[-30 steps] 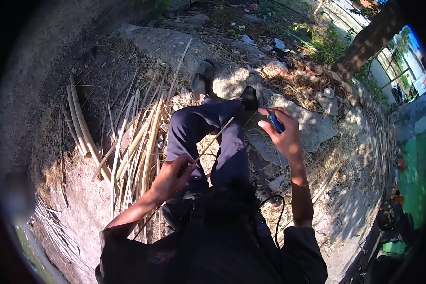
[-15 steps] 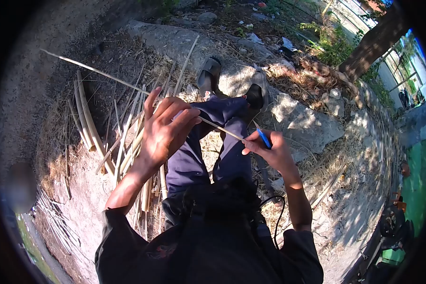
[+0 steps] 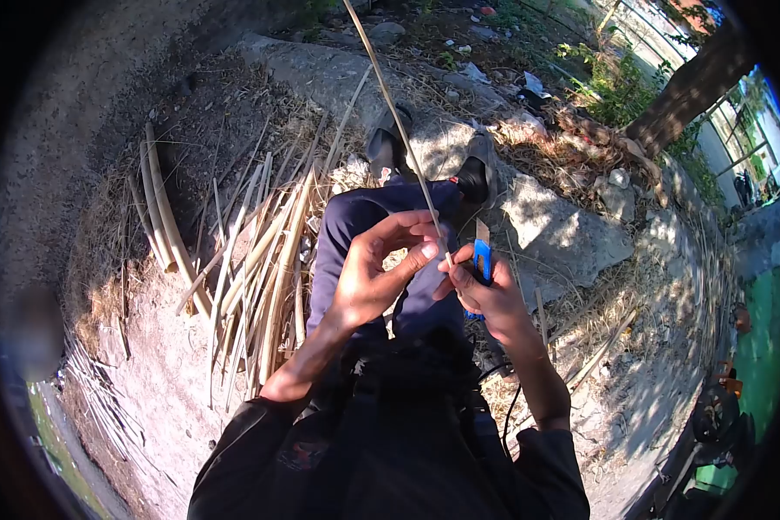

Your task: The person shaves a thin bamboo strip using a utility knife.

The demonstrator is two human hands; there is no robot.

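Note:
A long thin cane strip (image 3: 399, 121) rises from between my hands and reaches up past the top of the view. My left hand (image 3: 377, 269) is around its lower part, thumb and fingers pinched near it. The fingertips of my right hand (image 3: 490, 299) grip the strip's bottom end, close beside my left fingers. Also in my right hand is a blue utility knife (image 3: 482, 260), its blade out and pointing up. Both hands are over my dark trousers (image 3: 347, 217).
Split cane strips (image 3: 269, 269) lie piled on the ground to the left, with thicker curved pieces (image 3: 160, 204) beyond them. A flat rock (image 3: 559, 230) lies to the right. A tree trunk (image 3: 693, 91) leans at the upper right. Dry grass and litter surround the rock.
The strip has swung from slanting up-left to nearly upright. My left hand has moved right and down to meet my right hand. The knife now points up.

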